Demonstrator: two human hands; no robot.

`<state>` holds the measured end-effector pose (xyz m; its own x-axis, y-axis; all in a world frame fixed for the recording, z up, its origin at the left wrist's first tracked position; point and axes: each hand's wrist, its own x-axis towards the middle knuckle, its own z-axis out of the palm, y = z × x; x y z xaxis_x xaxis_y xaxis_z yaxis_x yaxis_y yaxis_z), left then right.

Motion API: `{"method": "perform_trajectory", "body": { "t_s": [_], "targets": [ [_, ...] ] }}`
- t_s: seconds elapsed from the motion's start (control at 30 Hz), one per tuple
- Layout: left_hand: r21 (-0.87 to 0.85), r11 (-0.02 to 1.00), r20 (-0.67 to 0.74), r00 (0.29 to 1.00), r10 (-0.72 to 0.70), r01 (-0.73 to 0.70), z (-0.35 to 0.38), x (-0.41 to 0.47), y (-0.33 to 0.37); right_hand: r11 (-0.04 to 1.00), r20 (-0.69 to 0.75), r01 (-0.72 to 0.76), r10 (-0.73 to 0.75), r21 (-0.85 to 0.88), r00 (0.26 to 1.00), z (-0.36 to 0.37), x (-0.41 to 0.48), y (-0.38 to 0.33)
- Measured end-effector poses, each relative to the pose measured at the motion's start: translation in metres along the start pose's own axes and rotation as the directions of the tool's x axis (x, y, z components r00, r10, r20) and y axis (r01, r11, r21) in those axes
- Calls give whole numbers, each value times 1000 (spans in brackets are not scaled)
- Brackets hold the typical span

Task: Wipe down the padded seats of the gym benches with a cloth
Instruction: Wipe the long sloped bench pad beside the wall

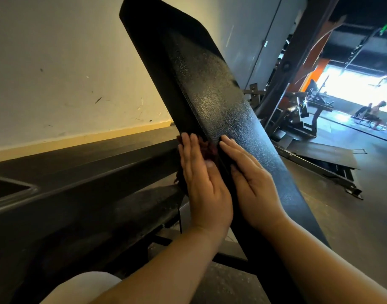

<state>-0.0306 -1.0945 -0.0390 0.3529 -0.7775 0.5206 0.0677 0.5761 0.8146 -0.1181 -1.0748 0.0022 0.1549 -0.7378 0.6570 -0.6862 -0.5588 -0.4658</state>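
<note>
A long black padded bench pad (212,88) with a grained, shiny surface rises at a slant from lower right to upper left. My left hand (201,181) lies flat with straight fingers on a dark red cloth (210,148), pressing it against the pad's left side edge; most of the cloth is hidden beneath the hand. My right hand (251,176) rests flat on the pad's top face just right of the left hand, fingers straight and holding nothing.
A cream wall (63,69) with scuff marks stands behind, above a dark raised platform (82,172). Black gym machines (302,115) and a floor frame (333,163) stand at the right. Far off, a person (374,113) sits near a bright opening. My knee (82,288) shows at the bottom.
</note>
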Motion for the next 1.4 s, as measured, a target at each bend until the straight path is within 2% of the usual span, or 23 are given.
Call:
{"method": "perform_trajectory", "body": {
  "t_s": [0.23, 0.37, 0.53, 0.67, 0.83, 1.0, 1.27, 1.4],
  "targets": [
    [57, 998, 31, 999, -27, 25, 7, -51, 2, 1000, 6, 3, -3, -3, 1000, -3, -3, -1],
    [-18, 999, 26, 999, -36, 37, 5, -29, 3, 1000, 17, 6, -6, 0, 1000, -2, -2, -2],
    [-153, 986, -49, 996, -81, 73, 4, 9, -2, 999, 59, -17, 18, -29, 998, -4, -5, -5],
    [-86, 996, -12, 1000, -27, 26, 6, -16, 0, 997, 119, 18, -9, -69, 993, -9, -21, -3],
    [-60, 997, 30, 999, -35, 37, 7, -29, 1, 999, 54, 32, -31, -24, 998, -5, -25, -2],
    [-90, 994, -39, 997, -68, 64, 2, 10, 0, 999, 43, 32, -31, -34, 999, -4, -24, -3],
    [-10, 998, 75, 995, -65, 65, 4, -41, 6, 1000, 46, 29, -29, -9, 999, -6, -29, -1],
    [-6, 1000, 29, 999, -28, 28, 4, -13, 7, 1000, 21, 18, -18, 4, 1000, -4, -26, -2]
  ]
}}
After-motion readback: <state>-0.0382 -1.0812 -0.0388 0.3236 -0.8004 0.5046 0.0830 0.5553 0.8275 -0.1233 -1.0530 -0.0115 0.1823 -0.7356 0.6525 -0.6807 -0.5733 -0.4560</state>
